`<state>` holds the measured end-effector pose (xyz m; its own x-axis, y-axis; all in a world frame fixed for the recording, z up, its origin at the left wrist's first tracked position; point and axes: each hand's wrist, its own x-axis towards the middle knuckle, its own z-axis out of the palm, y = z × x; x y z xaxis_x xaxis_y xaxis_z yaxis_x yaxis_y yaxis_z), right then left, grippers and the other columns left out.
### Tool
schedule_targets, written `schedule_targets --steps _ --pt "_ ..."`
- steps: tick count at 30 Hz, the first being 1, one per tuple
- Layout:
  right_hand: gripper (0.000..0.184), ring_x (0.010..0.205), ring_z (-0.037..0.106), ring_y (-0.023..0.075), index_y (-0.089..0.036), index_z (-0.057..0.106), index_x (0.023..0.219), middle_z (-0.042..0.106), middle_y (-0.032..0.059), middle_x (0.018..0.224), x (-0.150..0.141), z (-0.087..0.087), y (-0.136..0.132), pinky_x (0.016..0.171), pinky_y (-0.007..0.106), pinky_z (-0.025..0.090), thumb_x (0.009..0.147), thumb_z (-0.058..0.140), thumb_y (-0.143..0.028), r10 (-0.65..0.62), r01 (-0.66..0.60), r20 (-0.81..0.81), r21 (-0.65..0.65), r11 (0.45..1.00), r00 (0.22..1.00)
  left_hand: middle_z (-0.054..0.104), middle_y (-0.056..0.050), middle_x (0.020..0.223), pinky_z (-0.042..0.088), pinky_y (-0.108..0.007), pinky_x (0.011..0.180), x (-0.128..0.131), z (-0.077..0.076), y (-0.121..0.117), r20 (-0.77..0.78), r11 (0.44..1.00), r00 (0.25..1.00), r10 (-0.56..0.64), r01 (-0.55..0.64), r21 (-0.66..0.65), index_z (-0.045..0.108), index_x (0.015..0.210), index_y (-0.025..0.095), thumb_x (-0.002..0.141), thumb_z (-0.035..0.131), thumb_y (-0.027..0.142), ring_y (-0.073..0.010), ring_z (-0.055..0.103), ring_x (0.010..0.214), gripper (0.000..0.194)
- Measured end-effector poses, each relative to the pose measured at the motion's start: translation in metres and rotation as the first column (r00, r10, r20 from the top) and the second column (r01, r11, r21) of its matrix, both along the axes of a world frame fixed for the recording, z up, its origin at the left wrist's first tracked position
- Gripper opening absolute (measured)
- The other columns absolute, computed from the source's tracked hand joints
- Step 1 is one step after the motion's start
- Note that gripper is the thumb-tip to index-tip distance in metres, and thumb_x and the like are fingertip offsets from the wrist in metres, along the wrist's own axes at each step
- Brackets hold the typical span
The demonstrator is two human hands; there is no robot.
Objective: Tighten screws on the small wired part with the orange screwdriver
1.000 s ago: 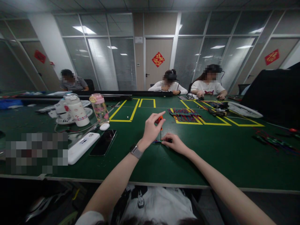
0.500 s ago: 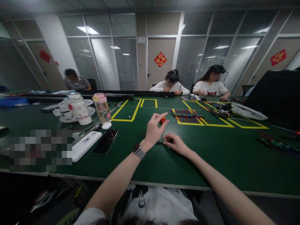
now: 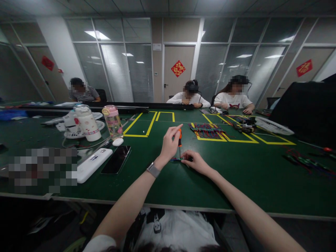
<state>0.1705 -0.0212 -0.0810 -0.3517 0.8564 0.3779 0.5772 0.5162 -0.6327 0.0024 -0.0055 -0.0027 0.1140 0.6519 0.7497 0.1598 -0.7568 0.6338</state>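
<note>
My left hand [image 3: 170,141], with a watch on its wrist, is closed round the orange and black handle of a screwdriver [image 3: 180,138]. The screwdriver stands upright, its thin shaft reaching down to a small green circuit board [image 3: 176,159] with wires, flat on the table. On the right side of that board, my right hand [image 3: 193,161] pinches its edge with thumb and fingers. The fingers hide much of the board, and the screwdriver's tip is too small to make out.
Ahead to the right lies a bundle of wired boards [image 3: 208,130] within yellow tape. Another wired bundle [image 3: 304,160] lies far right. A black phone [image 3: 116,160], a white power bank [image 3: 94,164] and bottles [image 3: 113,122] stand or lie left. Several people sit across the green table [image 3: 147,182].
My left index finger and thumb have come closer together at the screwdriver's handle. The right hand stays at the board. The whole view has shifted slightly.
</note>
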Motion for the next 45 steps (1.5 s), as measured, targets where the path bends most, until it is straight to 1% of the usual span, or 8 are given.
schedule_targets --steps 3,9,15,21,26,32,39,45 --pt "0.01 0.07 0.055 0.0143 -0.017 0.066 0.088 0.058 0.0012 0.077 -0.0001 -0.0003 0.0003 0.066 0.027 0.044 0.078 0.066 -0.021 -0.004 0.004 0.005 0.0 1.0 1.0 0.062 -0.006 0.105 0.05 -0.026 0.081 0.0003 -0.0007 0.0009 0.026 0.996 0.996 -0.082 0.082 -0.034 0.057 0.125 0.021 0.095 0.044 0.025 -0.0134 0.061 0.091 0.034" --pt "0.011 0.07 0.055 0.0142 -0.017 0.066 0.088 0.058 0.0013 0.077 -0.001 -0.0007 0.0005 0.065 0.026 0.044 0.077 0.066 -0.02 -0.011 0.011 -0.001 0.002 1.0 1.0 0.055 -0.005 0.103 0.048 -0.026 0.084 -0.0009 -0.0003 0.0005 -0.049 0.998 0.997 0.051 -0.05 0.023 0.066 0.114 0.025 0.089 0.055 0.03 -0.0145 0.057 0.095 0.027" --pt "0.013 0.071 0.056 0.0145 -0.016 0.067 0.089 0.058 0.0019 0.078 -0.0013 0.0 0.0003 0.066 0.027 0.045 0.077 0.066 -0.021 -0.009 0.009 0.001 -0.009 1.0 1.0 0.062 -0.007 0.111 0.048 -0.03 0.089 0.0004 -0.0014 0.0036 0.015 0.994 0.994 -0.105 0.105 -0.032 0.056 0.127 0.022 0.094 0.043 0.02 -0.015 0.06 0.099 0.035" --pt "0.013 0.071 0.056 0.0147 -0.016 0.068 0.089 0.06 0.0028 0.08 -0.0019 0.0017 -0.001 0.066 0.027 0.046 0.077 0.067 -0.021 -0.012 0.012 0.012 -0.013 1.0 1.0 0.054 -0.006 0.107 0.049 -0.028 0.087 -0.0012 -0.0005 0.0021 -0.021 0.999 0.999 0.051 -0.051 -0.002 0.065 0.115 0.024 0.088 0.056 0.027 -0.0152 0.057 0.1 0.028" --pt "0.014 0.071 0.056 0.0145 -0.016 0.067 0.09 0.059 0.0023 0.079 -0.0022 0.0029 -0.0019 0.066 0.027 0.046 0.077 0.066 -0.021 -0.012 0.012 0.015 -0.01 1.0 1.0 0.06 -0.007 0.116 0.046 -0.031 0.095 0.0008 -0.0035 0.0052 0.007 0.993 0.994 -0.111 0.112 -0.03 0.055 0.128 0.023 0.095 0.041 0.021 -0.015 0.059 0.105 0.036" --pt "0.014 0.07 0.055 0.0145 -0.017 0.068 0.091 0.057 0.0014 0.077 -0.0023 0.0026 -0.0026 0.065 0.026 0.045 0.078 0.066 -0.022 -0.018 0.018 0.019 0.012 1.0 1.0 0.059 -0.005 0.1 0.05 -0.027 0.081 0.0017 -0.0028 0.002 -0.006 1.0 1.0 -0.027 0.027 0.013 0.064 0.117 0.024 0.086 0.059 0.025 -0.014 0.059 0.089 0.031" --pt "0.012 0.071 0.057 0.0148 -0.015 0.069 0.088 0.06 0.0038 0.081 -0.0025 0.0049 -0.0044 0.067 0.028 0.046 0.081 0.063 -0.024 -0.014 0.014 0.013 -0.007 1.0 1.0 0.062 -0.005 0.108 0.046 -0.029 0.09 0.0008 -0.0004 0.0014 -0.02 0.991 0.992 -0.127 0.126 -0.036 0.056 0.128 0.022 0.095 0.04 0.021 -0.0141 0.059 0.098 0.036" --pt "0.011 0.07 0.058 0.0148 -0.015 0.07 0.083 0.061 0.0042 0.081 -0.0014 0.0039 -0.0027 0.067 0.028 0.047 0.081 0.064 -0.025 -0.009 0.009 -0.013 -0.022 1.0 1.0 0.058 -0.004 0.097 0.049 -0.028 0.082 -0.0006 -0.0007 -0.0001 -0.074 0.999 0.996 0.043 -0.041 0.021 0.063 0.119 0.024 0.09 0.054 0.028 -0.0142 0.058 0.088 0.031"
